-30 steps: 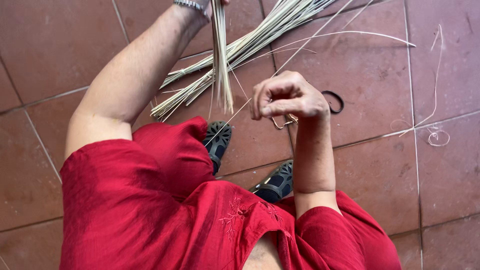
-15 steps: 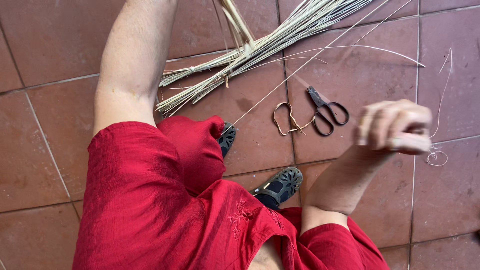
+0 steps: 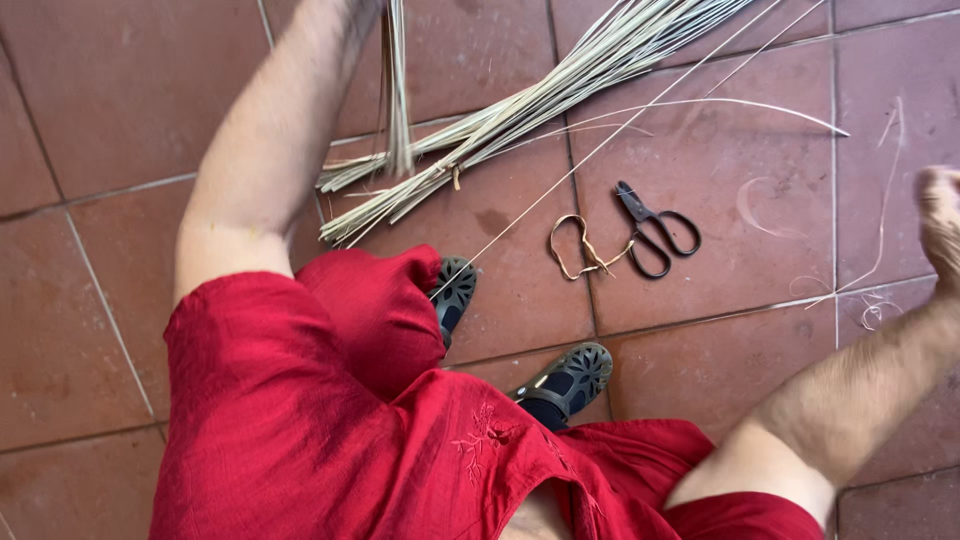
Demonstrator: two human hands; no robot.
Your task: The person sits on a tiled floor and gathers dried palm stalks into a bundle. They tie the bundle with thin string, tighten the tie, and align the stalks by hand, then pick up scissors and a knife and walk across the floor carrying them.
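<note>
The head view looks straight down on a floor of red-brown tiles (image 3: 120, 120) with pale grout lines. The left arm (image 3: 265, 160) reaches up out of the top edge, so the left hand itself is out of frame and its grip cannot be told; a thin sheaf of pale straw stalks (image 3: 397, 90) hangs down from where that hand would be, its loose ends just above the floor. The right hand (image 3: 942, 225) sits at the right edge, blurred and partly cut off; whether it pinches anything cannot be told.

A larger bundle of straw (image 3: 520, 115) lies slanted across the tiles from the upper right down toward the middle, its cut ends fanning near the hanging sheaf. One long single strand (image 3: 600, 150) runs from the top right down toward the left shoe (image 3: 455, 292). Black scissors (image 3: 655, 230) lie flat on the floor, blades closed, just beside a small loop of tan cord (image 3: 580, 248); both are well apart from either arm. A few thin curled straw scraps (image 3: 870, 300) lie near the right forearm.

The red garment (image 3: 300, 420) fills the lower part, with the right shoe (image 3: 570, 380) showing below the scissors. Bare tile lies open at the left and between the scissors and the right hand. No containers show.
</note>
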